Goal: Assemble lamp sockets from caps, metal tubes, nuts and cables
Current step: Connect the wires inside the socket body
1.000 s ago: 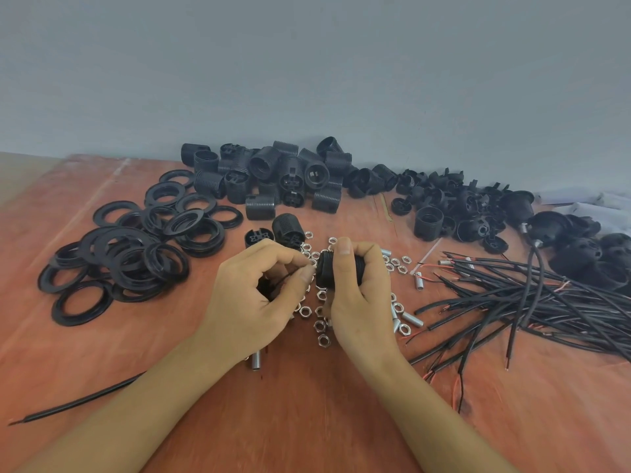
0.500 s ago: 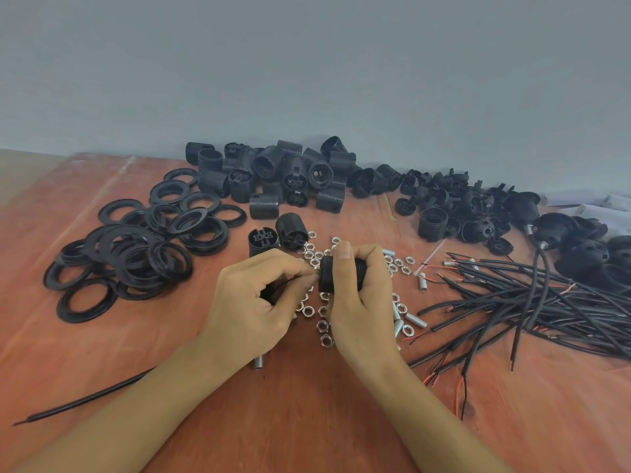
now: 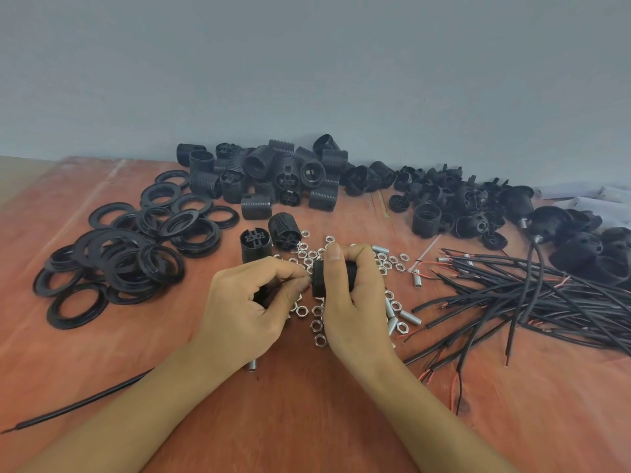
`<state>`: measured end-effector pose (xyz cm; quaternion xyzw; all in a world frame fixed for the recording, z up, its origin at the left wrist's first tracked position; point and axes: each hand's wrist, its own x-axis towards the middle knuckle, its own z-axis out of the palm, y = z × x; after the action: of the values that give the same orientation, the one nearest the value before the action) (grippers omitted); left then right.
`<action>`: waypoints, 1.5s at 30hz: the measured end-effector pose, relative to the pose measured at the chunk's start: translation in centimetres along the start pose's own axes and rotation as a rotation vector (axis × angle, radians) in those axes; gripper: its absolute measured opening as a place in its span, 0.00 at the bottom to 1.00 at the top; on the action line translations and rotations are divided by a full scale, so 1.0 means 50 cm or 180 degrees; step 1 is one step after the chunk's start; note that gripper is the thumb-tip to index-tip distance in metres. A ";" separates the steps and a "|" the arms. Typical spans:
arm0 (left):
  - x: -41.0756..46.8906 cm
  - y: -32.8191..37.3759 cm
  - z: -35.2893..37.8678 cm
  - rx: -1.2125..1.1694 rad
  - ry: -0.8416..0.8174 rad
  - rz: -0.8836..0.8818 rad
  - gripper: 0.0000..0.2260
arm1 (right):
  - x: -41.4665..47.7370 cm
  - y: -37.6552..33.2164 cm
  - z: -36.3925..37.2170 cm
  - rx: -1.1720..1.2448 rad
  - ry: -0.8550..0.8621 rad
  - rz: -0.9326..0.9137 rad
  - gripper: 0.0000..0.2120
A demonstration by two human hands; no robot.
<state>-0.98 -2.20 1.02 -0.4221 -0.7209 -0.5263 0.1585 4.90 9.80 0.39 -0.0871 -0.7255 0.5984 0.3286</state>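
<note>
The black plastic socket body (image 3: 320, 281) is lying on its side in the centre of the frame, just above the scattered nuts (image 3: 317, 324), and the right hand (image 3: 351, 302) is grasping it. It is looking light and rigid, a hard moulded part that should take a firm squeeze without giving. Its smoother surfaces may be slippery, so taking it round the barrel, as here, seems the sound hold, since that is leaving the end free for fitting.

The right fingers are wrapping over the top and far side of the barrel, with the thumb (image 3: 333, 256) lying across its near edge. The left hand (image 3: 246, 308) is meeting the socket's left end with thumb and forefinger pinched together. What they are pinching is too small to tell, perhaps a thin wire. The remaining left fingers are curling round a dark part (image 3: 260, 297), mostly hidden under the palm.

A metal tube (image 3: 252, 365) is showing below the left wrist. The loose cables (image 3: 546, 302), which look limp and springy, are lying at the right of the frame.
</note>
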 end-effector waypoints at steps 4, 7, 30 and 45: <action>0.000 -0.001 0.001 -0.0086 -0.0079 -0.0079 0.02 | -0.002 0.002 -0.003 -0.0018 -0.0017 0.0030 0.11; 0.002 0.000 0.000 -0.0209 -0.0077 -0.0241 0.02 | 0.001 0.003 -0.006 0.0010 -0.0006 0.0075 0.11; -0.001 -0.006 0.005 -0.0011 -0.0044 -0.0004 0.05 | 0.005 0.001 0.002 -0.0044 0.0139 0.0107 0.13; 0.000 -0.009 0.001 -0.0019 0.0051 0.0010 0.02 | -0.003 -0.005 0.008 -0.0037 0.0073 0.0029 0.11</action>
<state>-1.31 -2.21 0.72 -0.4195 -0.7174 -0.5315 0.1638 4.86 9.34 0.53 -0.0992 -0.7248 0.5946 0.3337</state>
